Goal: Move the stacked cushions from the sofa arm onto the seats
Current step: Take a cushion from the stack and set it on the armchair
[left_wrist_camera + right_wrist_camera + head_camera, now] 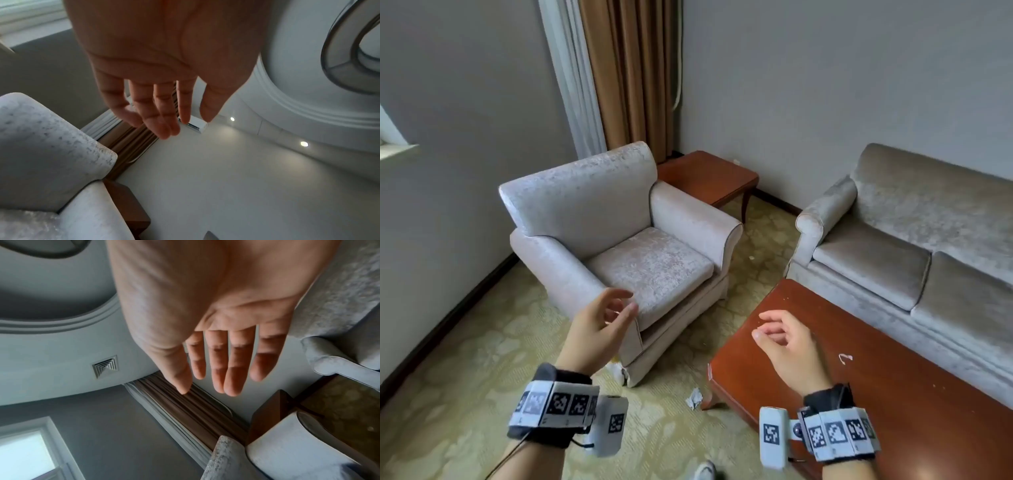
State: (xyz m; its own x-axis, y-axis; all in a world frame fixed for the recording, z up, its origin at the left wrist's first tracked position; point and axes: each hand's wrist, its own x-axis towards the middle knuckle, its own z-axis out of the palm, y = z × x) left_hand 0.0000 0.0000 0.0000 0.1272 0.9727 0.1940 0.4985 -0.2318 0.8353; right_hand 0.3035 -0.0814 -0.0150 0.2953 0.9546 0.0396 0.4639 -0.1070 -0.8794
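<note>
A pale velvet armchair (pixel 650 263) stands at centre-left and a grey-beige sofa (pixel 914 212) at the right. The sofa arm (pixel 825 209) is bare, and no stack of loose cushions shows in any view. Two seat cushions (pixel 869 263) lie side by side on the sofa. My left hand (pixel 619 308) hovers in front of the armchair's seat, fingers relaxed and holding nothing. My right hand (pixel 767 329) hangs over the near corner of the coffee table, fingers loose and empty. Both wrist views show spread fingers, on the left hand (pixel 164 113) and the right hand (pixel 216 369), against wall and ceiling.
A dark wooden coffee table (pixel 893 377) fills the lower right in front of the sofa. A small wooden side table (pixel 705 174) sits in the corner between the two seats. Crumpled paper (pixel 694 398) lies on the patterned carpet. Brown curtains (pixel 633 75) hang behind the armchair.
</note>
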